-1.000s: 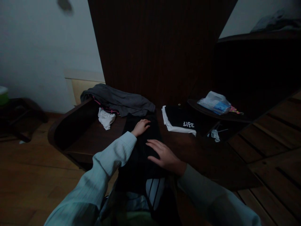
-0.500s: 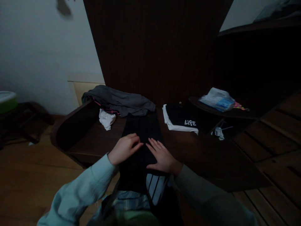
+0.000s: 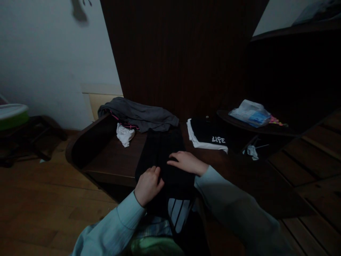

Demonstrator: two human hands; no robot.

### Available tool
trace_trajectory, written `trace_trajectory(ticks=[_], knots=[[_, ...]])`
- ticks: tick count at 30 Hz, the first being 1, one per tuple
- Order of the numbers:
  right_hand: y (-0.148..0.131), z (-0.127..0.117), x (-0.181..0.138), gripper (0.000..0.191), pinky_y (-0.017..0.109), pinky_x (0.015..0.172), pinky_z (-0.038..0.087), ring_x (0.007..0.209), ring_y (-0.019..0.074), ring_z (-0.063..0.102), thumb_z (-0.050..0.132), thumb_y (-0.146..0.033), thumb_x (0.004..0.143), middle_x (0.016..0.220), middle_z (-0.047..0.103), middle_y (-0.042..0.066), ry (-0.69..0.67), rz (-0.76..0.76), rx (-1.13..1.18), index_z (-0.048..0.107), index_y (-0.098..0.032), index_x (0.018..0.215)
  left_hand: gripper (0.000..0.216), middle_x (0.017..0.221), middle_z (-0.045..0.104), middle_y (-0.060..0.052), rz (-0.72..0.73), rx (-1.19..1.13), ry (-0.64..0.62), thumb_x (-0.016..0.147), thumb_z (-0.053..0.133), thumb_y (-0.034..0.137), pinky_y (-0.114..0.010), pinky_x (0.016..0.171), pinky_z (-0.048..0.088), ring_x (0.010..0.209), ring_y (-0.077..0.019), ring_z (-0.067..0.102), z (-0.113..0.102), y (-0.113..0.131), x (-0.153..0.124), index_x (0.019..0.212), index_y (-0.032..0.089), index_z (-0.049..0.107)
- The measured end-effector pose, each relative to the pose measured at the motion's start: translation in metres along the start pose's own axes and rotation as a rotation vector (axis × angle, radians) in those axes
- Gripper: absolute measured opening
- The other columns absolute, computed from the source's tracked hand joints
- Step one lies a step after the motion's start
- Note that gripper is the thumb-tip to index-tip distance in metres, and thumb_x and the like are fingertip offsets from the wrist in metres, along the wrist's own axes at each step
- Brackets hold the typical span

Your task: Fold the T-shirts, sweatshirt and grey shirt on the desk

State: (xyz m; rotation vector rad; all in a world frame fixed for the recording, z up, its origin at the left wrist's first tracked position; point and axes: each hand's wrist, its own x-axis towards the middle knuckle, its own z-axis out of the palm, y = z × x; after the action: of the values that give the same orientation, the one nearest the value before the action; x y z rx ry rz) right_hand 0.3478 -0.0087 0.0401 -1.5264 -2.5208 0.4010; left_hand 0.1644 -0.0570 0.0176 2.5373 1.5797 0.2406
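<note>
A long black garment (image 3: 161, 153) lies stretched over the dark wooden surface (image 3: 114, 160), its near end with white stripes (image 3: 178, 217) hanging toward me. My left hand (image 3: 148, 184) has its fingers curled on the garment's near part, gripping the cloth. Flat on the garment a little farther away rests my right hand (image 3: 186, 162), fingers stretched out to the left. Both arms wear pale long sleeves.
A grey garment (image 3: 138, 115) and a white cloth (image 3: 124, 135) lie at the back left. A folded black and white shirt reading "LIFE" (image 3: 210, 137) sits to the right. A plastic bag (image 3: 250, 113) rests on a dark shelf. A green-rimmed tub (image 3: 12, 113) stands far left.
My left hand has drawn back along the black garment toward me and curled onto the cloth. My right hand has slid forward and lies flat farther up the garment.
</note>
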Motion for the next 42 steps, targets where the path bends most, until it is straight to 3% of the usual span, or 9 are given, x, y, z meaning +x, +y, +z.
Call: trace_trajectory(ticks=[5,8,10,14,17,20,30,37,42], knots=[[0.020,0.011,0.067,0.025,0.019,0.050,0.041,0.049,0.0091,0.056,0.041,-0.029,0.086,0.059,0.061,0.000,0.111,0.169,0.495,0.058,-0.014,0.072,0.017,0.078,0.060,-0.009,-0.074,0.155,-0.037,0.078,0.038,0.024,-0.031,0.064,0.042,0.075,-0.0222,0.059,-0.004,0.002,0.002,0.081,0.016,0.054],[0.031,0.029,0.084,0.023,0.018,0.046,0.039,0.042,0.0066,0.051,0.042,-0.026,0.085,0.057,0.060,-0.002,0.254,0.186,0.714,0.055,-0.014,0.071,0.018,0.078,0.061,-0.008,-0.055,0.183,-0.071,0.079,0.037,0.021,-0.030,0.064,0.042,0.074,-0.0210,0.060,-0.007,0.001,0.004,0.082,0.015,0.054],[0.035,0.035,0.085,0.019,0.019,0.050,0.041,0.044,0.0065,0.051,0.043,-0.027,0.084,0.064,0.063,-0.001,0.307,0.154,0.755,0.057,-0.015,0.080,0.018,0.079,0.062,-0.008,-0.038,0.177,-0.074,0.079,0.037,0.021,-0.030,0.065,0.042,0.074,-0.0203,0.060,-0.008,0.001,0.004,0.081,0.016,0.054],[0.034,0.037,0.079,0.027,0.027,0.073,0.043,0.076,0.0127,0.057,0.045,-0.029,0.084,0.087,0.065,0.003,0.350,0.041,0.469,0.055,-0.021,0.108,0.017,0.078,0.062,-0.007,-0.027,0.137,-0.077,0.079,0.037,0.021,-0.029,0.064,0.042,0.074,-0.0192,0.060,-0.007,0.004,0.003,0.079,0.016,0.053],[0.031,0.038,0.077,0.033,0.035,0.089,0.036,0.103,0.0172,0.048,0.043,-0.030,0.086,0.107,0.060,0.005,0.341,-0.046,0.191,0.050,-0.025,0.118,0.017,0.078,0.062,-0.006,-0.017,0.099,-0.072,0.080,0.037,0.021,-0.028,0.065,0.042,0.074,-0.0184,0.060,-0.006,0.005,0.003,0.079,0.017,0.053],[0.032,0.042,0.080,0.034,0.037,0.095,0.031,0.113,0.0172,0.042,0.039,-0.030,0.088,0.119,0.054,0.006,0.286,-0.061,0.120,0.050,-0.025,0.120,0.016,0.078,0.062,-0.006,-0.013,0.082,-0.063,0.080,0.037,0.021,-0.028,0.065,0.041,0.074,-0.0182,0.060,-0.004,0.005,0.002,0.078,0.017,0.052],[0.041,0.043,0.086,0.031,0.033,0.096,0.034,0.111,0.0156,0.047,0.041,-0.023,0.086,0.119,0.055,0.008,0.347,-0.042,0.287,0.057,-0.016,0.112,0.019,0.078,0.061,-0.005,0.015,0.048,-0.045,0.083,0.036,0.025,-0.028,0.063,0.040,0.074,-0.0182,0.060,-0.006,0.013,0.002,0.078,0.017,0.053],[0.045,0.045,0.087,0.027,0.035,0.096,0.035,0.106,0.0166,0.050,0.048,-0.020,0.081,0.111,0.059,0.007,0.429,-0.050,0.296,0.061,-0.018,0.105,0.022,0.078,0.062,-0.004,0.036,0.014,-0.063,0.085,0.035,0.027,-0.026,0.062,0.040,0.073,-0.0162,0.060,0.002,0.015,0.002,0.078,0.018,0.053],[0.045,0.048,0.089,0.024,0.036,0.092,0.037,0.104,0.0185,0.050,0.050,-0.019,0.078,0.107,0.060,0.008,0.406,-0.033,0.284,0.063,-0.017,0.098,0.025,0.076,0.062,-0.004,0.053,0.001,-0.074,0.086,0.034,0.029,-0.026,0.062,0.040,0.073,-0.0169,0.060,0.001,0.015,0.002,0.074,0.018,0.053]])
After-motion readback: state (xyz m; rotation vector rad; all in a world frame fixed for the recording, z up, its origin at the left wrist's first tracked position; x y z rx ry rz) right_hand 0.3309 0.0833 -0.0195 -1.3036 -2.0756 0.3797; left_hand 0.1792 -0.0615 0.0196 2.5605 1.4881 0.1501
